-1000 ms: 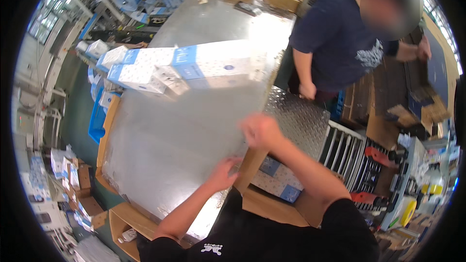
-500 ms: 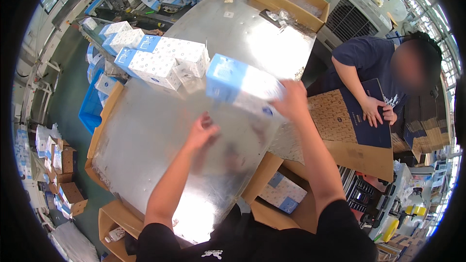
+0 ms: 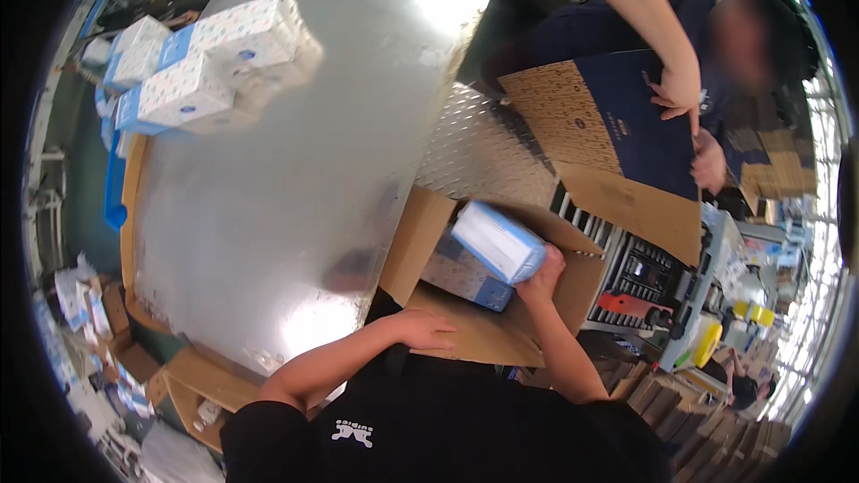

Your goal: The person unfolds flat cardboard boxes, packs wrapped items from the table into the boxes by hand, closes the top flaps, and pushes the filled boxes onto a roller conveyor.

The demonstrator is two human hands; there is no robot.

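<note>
My right hand [image 3: 543,275] grips one end of a blue-and-white pack [image 3: 497,241], tilted over the mouth of an open cardboard carton [image 3: 417,237]. Beneath it, inside the carton, lies another pack [image 3: 458,274] with a pale patterned side and blue ends, partly covered by the held one. My left hand [image 3: 426,332] rests on the carton's near flap with its fingers stretched out, holding nothing. The carton stands at the right edge of the metal table [image 3: 277,188].
Several similar packs [image 3: 188,89] stand at the table's far left. On the right a co-worker's hand [image 3: 673,89] holds a large dark-blue and brown carton [image 3: 617,125] beside a roller conveyor [image 3: 601,240]. Another open carton [image 3: 201,385] sits at lower left.
My right hand has carried a blue-and-white pack from above the table to over the open carton. My left hand has come from the table onto its flap. The view has swung right.
</note>
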